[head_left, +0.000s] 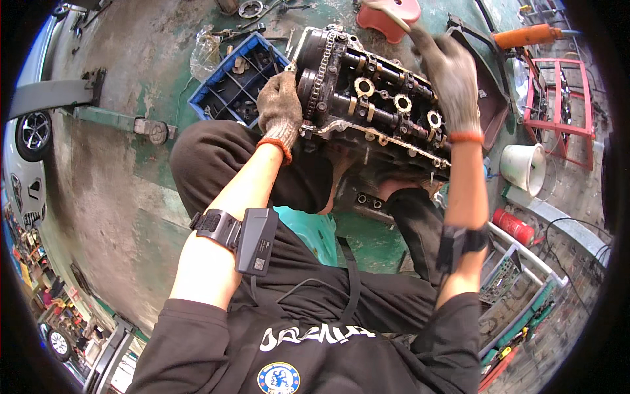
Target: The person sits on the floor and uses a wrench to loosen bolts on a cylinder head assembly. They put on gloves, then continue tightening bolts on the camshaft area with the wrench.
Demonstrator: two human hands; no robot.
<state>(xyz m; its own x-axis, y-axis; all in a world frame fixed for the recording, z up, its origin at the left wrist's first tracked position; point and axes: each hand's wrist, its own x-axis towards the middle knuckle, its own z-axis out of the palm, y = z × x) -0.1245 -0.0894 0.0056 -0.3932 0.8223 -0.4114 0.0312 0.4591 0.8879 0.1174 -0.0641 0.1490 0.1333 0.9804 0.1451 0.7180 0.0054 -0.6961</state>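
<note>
A dirty engine cylinder head (pixel 367 98) with camshafts and a timing chain rests on my lap, tilted away from me. My left hand (pixel 280 105), in a grey knit glove with an orange cuff, grips its near left end beside the chain sprocket. In a matching glove, my right hand (pixel 449 79) lies on the far right edge of the cylinder head, fingers curled over it. Whether it holds a tool is hidden.
A blue plastic crate (pixel 233 82) with small parts sits on the green floor to the left. A red stool (pixel 390 16) stands beyond the engine part. A white bucket (pixel 523 167), red fire extinguisher (pixel 514 226) and red metal stand (pixel 558 98) are at right. A car lift arm (pixel 98 118) lies at left.
</note>
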